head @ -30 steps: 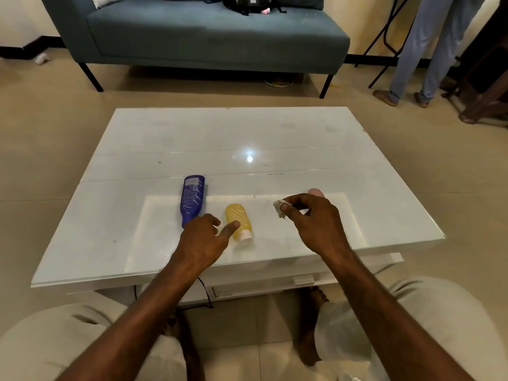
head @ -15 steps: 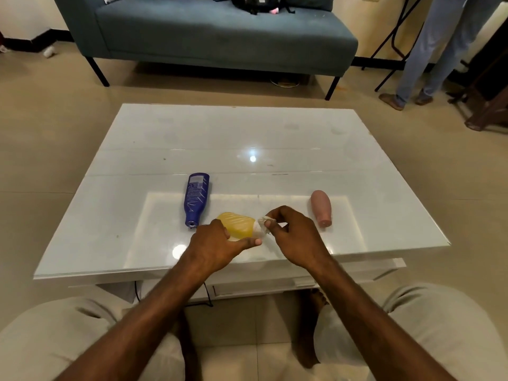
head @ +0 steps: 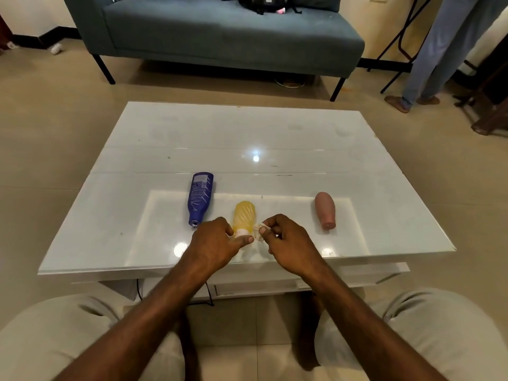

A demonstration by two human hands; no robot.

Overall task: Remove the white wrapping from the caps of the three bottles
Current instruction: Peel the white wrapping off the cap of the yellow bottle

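A yellow bottle point(head: 243, 215) lies on the white glass table point(head: 275, 138) with its pale cap towards me. My left hand point(head: 217, 244) pinches the cap end between thumb and forefinger. My right hand point(head: 288, 243) is just right of the cap, its fingertips shut on a crumpled piece of white wrapping point(head: 257, 234). I cannot tell whether the wrapping still touches the cap. A blue bottle point(head: 200, 198) lies to the left and a pink bottle point(head: 325, 210) to the right, both with bare cap ends facing me.
A blue-grey sofa point(head: 220, 31) stands beyond the table with a black bag on it. A person's legs point(head: 428, 50) are at the far right, beside dark wooden furniture. My knees are under the table's near edge.
My right hand came from beside the pink bottle to the yellow bottle's cap. My left hand lifted and turned the yellow bottle, then set it back lengthwise; the wrapping now sits right of the cap.
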